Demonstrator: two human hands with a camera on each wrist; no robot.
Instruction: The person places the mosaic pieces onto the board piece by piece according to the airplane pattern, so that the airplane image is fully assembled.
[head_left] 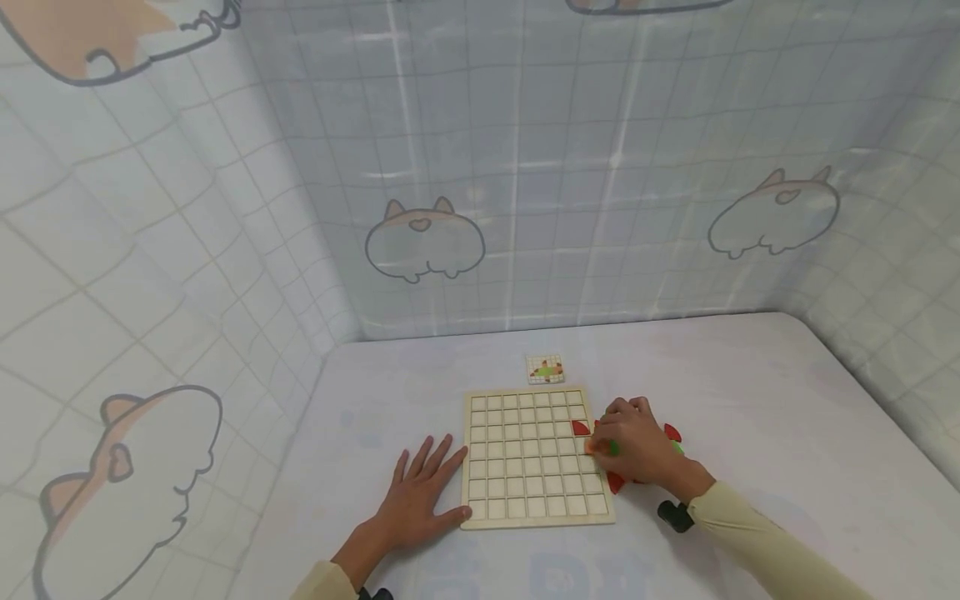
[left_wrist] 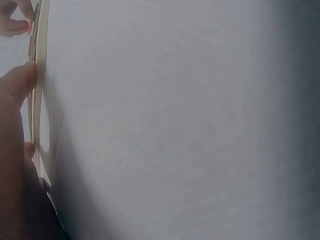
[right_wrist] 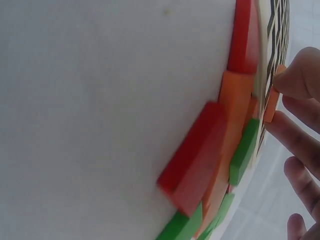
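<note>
Head: the spread left hand touches the grid board, likely steadying it; a red piece lies left of the right hand. Left wrist: the thumb meets its edge. Right wrist: fingertips pinch an orange piece at the board, loose blocks beside, presumably handy.

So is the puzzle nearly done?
Only just started, it looks like. Done: one red piece sits on the board. In hand: the right hand pinches an orange piece at the board's edge. To go: loose coloured blocks lie beside it; most squares are bare.
</note>
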